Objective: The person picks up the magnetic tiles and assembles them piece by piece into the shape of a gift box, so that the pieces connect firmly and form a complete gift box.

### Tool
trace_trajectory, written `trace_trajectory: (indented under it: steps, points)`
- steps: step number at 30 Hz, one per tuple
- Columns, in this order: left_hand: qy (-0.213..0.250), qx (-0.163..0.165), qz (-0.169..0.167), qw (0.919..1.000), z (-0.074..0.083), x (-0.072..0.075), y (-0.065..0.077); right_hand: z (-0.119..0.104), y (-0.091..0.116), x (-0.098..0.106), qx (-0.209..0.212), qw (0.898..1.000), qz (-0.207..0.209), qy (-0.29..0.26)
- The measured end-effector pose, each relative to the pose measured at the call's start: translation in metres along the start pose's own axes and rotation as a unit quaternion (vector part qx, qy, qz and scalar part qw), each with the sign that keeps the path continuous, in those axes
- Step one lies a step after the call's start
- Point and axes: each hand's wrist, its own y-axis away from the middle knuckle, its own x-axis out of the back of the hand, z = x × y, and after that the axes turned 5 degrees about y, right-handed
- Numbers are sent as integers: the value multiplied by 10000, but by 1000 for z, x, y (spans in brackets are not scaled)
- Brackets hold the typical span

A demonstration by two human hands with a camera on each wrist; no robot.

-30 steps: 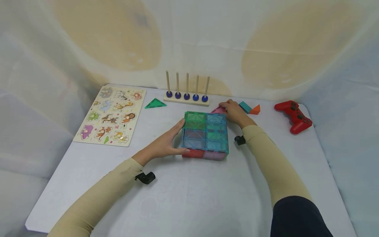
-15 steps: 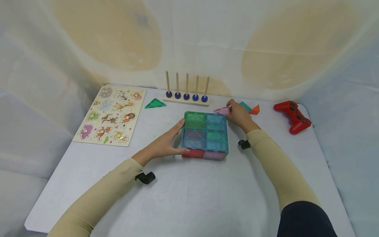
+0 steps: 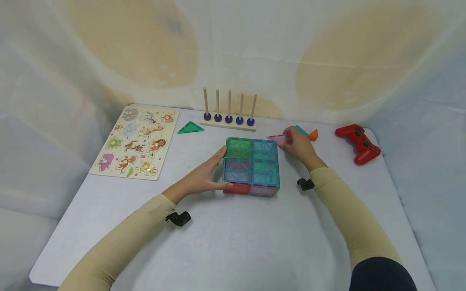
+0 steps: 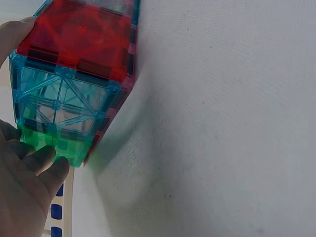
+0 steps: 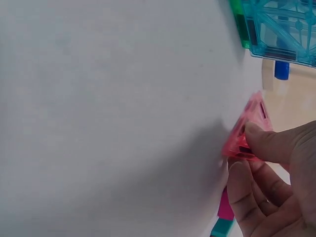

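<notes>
A box-like block of see-through magnetic tiles (image 3: 252, 166) sits mid-table, with green and blue squares on top and red and purple along its front. My left hand (image 3: 202, 176) holds its left side, thumb at the front corner and fingers at the back one. In the left wrist view the fingers (image 4: 42, 160) lie against the green and blue side. My right hand (image 3: 300, 147) pinches a pink triangular magnetic tile (image 5: 257, 118) between thumb and fingers, just off the block's far right corner.
Beyond the right hand lie a teal piece (image 3: 300, 129) and an orange piece (image 3: 313, 135). A red game controller (image 3: 358, 144) is at right. Behind the block stand a wooden peg rack (image 3: 228, 121) with blue beads and a green triangular tile (image 3: 190, 127). An animal puzzle board (image 3: 135, 141) lies left.
My right hand has drawn the pink triangular tile to the right, away from the block's far edge, and more of the tile shows. The left hand and the block stay put.
</notes>
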Motion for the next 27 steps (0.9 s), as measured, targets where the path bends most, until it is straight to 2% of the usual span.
trace_trajectory:
  steps: [9,16,22,27]
  points:
    - [51,-32,11,10000,3,0,0,11,19,4,-72,9999,2,-105]
    - [87,-12,17,10000,3,0,0,12,38,15,-271,9993,23,-276]
    - [78,-10,37,10000,3,0,0,11,55,23,-176,9991,302,-227]
    - [91,12,50,9999,2,0,1,6,69,31,113,9980,605,-166]
